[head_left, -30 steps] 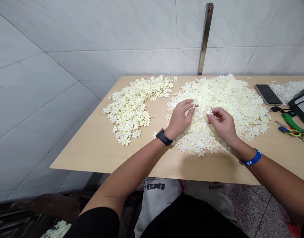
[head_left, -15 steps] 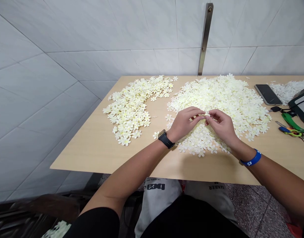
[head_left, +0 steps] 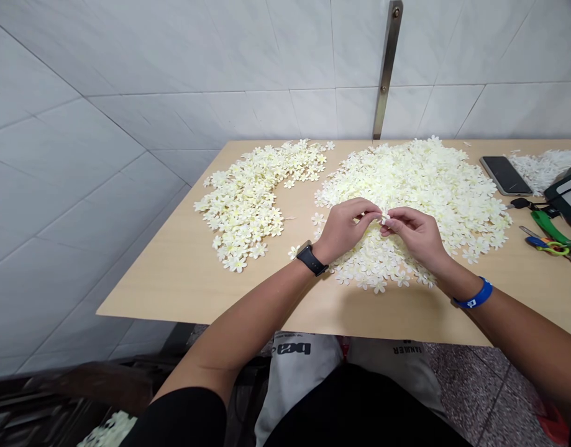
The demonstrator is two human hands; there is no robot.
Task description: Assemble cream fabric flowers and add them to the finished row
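Observation:
Between the fingertips of both hands is a small white artificial flower [head_left: 384, 216]. My left hand [head_left: 349, 225], with a black watch on its wrist, pinches it from the left. From the right, my right hand [head_left: 418, 234] grips it between thumb and fingers; a blue band circles that wrist. Both hands hover over the front of a big pile of loose white flowers [head_left: 434, 180]. Further left lies a second, curved heap of flowers [head_left: 252, 198] with yellowish centres. The fingers partly cover the held flower.
A phone [head_left: 505, 176] lies right of the big pile. Near it are a heap of small white pieces [head_left: 541, 166], a dark box [head_left: 567, 195], and scissors and keys beside a green tool [head_left: 553, 230]. The table [head_left: 173, 285] meets a tiled wall at its back.
My fingertips have come together around the flower, which now shows more clearly between them. The left fingers have curled in more. Both piles look the same.

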